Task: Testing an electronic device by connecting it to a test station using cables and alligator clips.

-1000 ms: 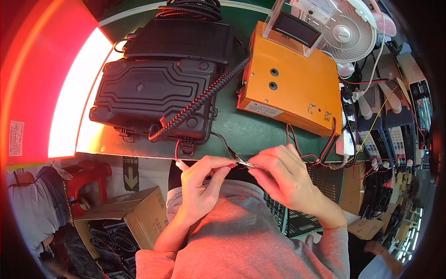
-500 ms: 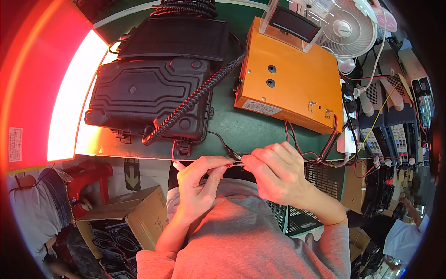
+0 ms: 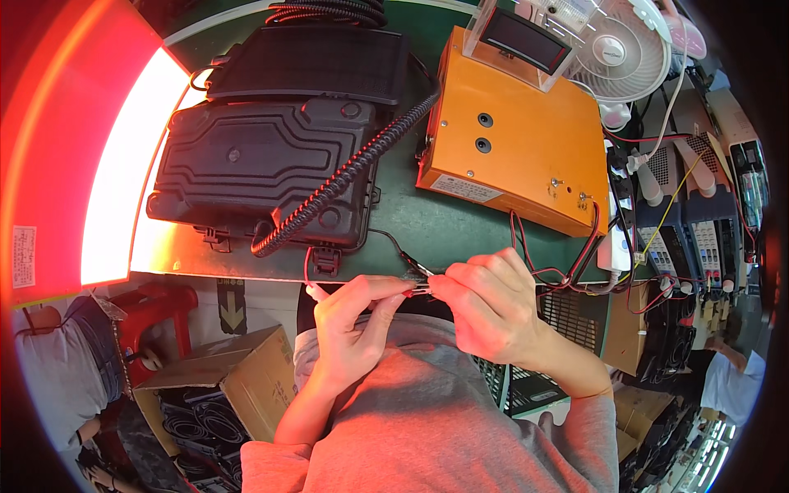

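Note:
Close together at the bench's front edge, my left hand point(image 3: 356, 322) and my right hand point(image 3: 491, 304) both have thumb and fingers pinched. Between their fingertips is a small metal clip with a red end point(image 3: 410, 292), the left fingers on the red end and the right fingers on the metal. Its exact shape is partly hidden. A black lead with a silver-tipped clip point(image 3: 422, 269) runs from the black hard case point(image 3: 263, 168) to just above my fingertips. A red wire with a white sleeve point(image 3: 316, 292) comes down beside my left hand.
A black flat panel point(image 3: 308, 66) and a coiled cable point(image 3: 349, 181) lie on the case. Right of it is an orange box point(image 3: 514, 131) with switches and a display, then a white fan point(image 3: 612, 53). Below the bench are a cardboard box point(image 3: 259, 382) and a red stool point(image 3: 160, 316).
The black lead's silver-tipped clip shows more of its metal above my fingertips. Both hands keep their pinch almost in place. A person at the far right has shifted.

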`<move>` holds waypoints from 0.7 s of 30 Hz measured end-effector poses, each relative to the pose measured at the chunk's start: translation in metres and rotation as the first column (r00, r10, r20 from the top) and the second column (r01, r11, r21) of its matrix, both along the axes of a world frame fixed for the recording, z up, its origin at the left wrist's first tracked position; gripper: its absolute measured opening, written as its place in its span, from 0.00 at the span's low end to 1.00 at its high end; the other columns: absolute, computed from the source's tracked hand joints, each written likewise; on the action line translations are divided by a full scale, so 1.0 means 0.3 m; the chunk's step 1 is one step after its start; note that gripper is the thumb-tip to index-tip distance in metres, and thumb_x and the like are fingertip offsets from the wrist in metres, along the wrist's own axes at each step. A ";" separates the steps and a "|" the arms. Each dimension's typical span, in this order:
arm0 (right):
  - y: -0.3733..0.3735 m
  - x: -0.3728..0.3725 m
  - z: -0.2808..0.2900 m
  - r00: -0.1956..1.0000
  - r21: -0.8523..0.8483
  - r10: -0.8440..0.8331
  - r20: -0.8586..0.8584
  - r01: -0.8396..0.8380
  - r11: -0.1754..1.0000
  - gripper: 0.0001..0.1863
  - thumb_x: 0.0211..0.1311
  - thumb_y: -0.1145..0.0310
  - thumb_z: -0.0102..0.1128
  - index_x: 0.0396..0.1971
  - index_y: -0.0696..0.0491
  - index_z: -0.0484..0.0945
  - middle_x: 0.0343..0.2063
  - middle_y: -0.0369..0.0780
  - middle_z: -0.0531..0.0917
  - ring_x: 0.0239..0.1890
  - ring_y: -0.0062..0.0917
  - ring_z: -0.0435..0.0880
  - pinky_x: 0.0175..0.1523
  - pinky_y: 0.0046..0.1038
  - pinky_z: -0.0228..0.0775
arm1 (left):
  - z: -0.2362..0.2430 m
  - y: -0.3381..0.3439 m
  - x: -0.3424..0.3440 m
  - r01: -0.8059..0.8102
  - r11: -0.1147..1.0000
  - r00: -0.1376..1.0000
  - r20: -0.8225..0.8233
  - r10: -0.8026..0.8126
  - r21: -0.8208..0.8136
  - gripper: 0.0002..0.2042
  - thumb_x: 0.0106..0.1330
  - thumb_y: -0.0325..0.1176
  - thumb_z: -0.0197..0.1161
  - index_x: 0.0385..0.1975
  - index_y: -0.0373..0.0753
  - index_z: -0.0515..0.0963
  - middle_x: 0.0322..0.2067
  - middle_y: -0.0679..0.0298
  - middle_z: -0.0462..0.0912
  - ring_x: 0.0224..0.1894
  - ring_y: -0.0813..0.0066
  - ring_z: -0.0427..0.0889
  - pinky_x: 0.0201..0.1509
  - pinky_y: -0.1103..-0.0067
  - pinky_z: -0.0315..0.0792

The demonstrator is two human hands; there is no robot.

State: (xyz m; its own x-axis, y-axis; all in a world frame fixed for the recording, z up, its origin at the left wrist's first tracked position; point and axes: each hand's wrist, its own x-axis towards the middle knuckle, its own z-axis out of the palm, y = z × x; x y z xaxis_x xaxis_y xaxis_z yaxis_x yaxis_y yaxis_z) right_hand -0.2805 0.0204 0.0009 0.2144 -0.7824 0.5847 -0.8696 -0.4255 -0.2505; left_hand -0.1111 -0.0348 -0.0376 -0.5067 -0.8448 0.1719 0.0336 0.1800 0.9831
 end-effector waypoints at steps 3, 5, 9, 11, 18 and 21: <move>-0.002 0.003 0.006 0.999 -0.032 -0.001 -0.048 0.000 0.999 0.16 0.31 0.75 0.58 0.28 0.58 0.78 0.26 0.35 0.76 0.26 0.22 0.72 0.28 0.24 0.56 | 0.001 0.001 -0.002 -0.011 1.000 1.000 -0.014 0.011 -0.010 0.07 0.55 0.16 0.58 0.33 0.31 0.78 0.28 0.59 0.81 0.30 0.74 0.80 0.36 0.83 0.72; -0.002 0.006 0.013 1.000 -0.007 -0.004 -0.031 0.004 1.000 0.17 0.27 0.79 0.60 0.27 0.58 0.79 0.23 0.38 0.77 0.23 0.27 0.73 0.27 0.26 0.60 | 0.000 0.002 -0.002 -0.024 1.000 1.000 0.006 0.024 -0.012 0.07 0.56 0.16 0.58 0.33 0.31 0.78 0.28 0.59 0.81 0.30 0.74 0.80 0.36 0.83 0.72; 0.000 0.004 0.010 0.999 -0.008 -0.010 -0.037 0.010 1.000 0.17 0.27 0.78 0.60 0.27 0.58 0.79 0.23 0.38 0.77 0.23 0.27 0.73 0.27 0.26 0.60 | 0.004 0.001 -0.004 -0.023 1.000 1.000 0.002 0.023 -0.017 0.07 0.56 0.16 0.58 0.33 0.31 0.78 0.27 0.59 0.81 0.29 0.74 0.80 0.36 0.83 0.72; -0.003 0.004 0.006 0.997 -0.042 -0.011 -0.074 0.008 0.999 0.12 0.34 0.75 0.60 0.26 0.57 0.78 0.26 0.35 0.76 0.25 0.20 0.72 0.27 0.23 0.55 | 0.011 0.001 -0.006 -0.037 0.997 0.999 0.024 0.039 -0.066 0.06 0.56 0.17 0.58 0.33 0.31 0.78 0.27 0.59 0.81 0.29 0.74 0.80 0.35 0.83 0.72; -0.002 0.008 0.009 0.987 -0.078 -0.033 -0.157 0.021 0.997 0.10 0.35 0.75 0.60 0.25 0.57 0.77 0.25 0.34 0.75 0.25 0.19 0.71 0.27 0.22 0.55 | 0.023 0.000 -0.012 -0.048 0.993 0.997 0.062 0.055 -0.109 0.06 0.56 0.17 0.58 0.33 0.31 0.79 0.26 0.60 0.80 0.28 0.74 0.80 0.34 0.84 0.72; -0.005 0.006 0.009 0.988 -0.066 -0.036 -0.151 0.026 0.997 0.09 0.35 0.75 0.60 0.24 0.57 0.77 0.23 0.33 0.73 0.25 0.19 0.70 0.27 0.22 0.54 | 0.026 0.000 -0.013 -0.055 0.989 0.994 0.084 0.067 -0.136 0.07 0.56 0.17 0.58 0.33 0.31 0.79 0.26 0.60 0.80 0.28 0.74 0.80 0.34 0.84 0.72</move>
State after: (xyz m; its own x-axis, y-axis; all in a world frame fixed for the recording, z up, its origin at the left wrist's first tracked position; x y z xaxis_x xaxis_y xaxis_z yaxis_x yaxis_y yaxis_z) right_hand -0.2787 0.0189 0.0037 0.2808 -0.7522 0.5961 -0.9087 -0.4083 -0.0872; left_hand -0.1151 -0.0349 -0.0300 -0.4731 -0.8471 0.2419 -0.0675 0.3087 0.9488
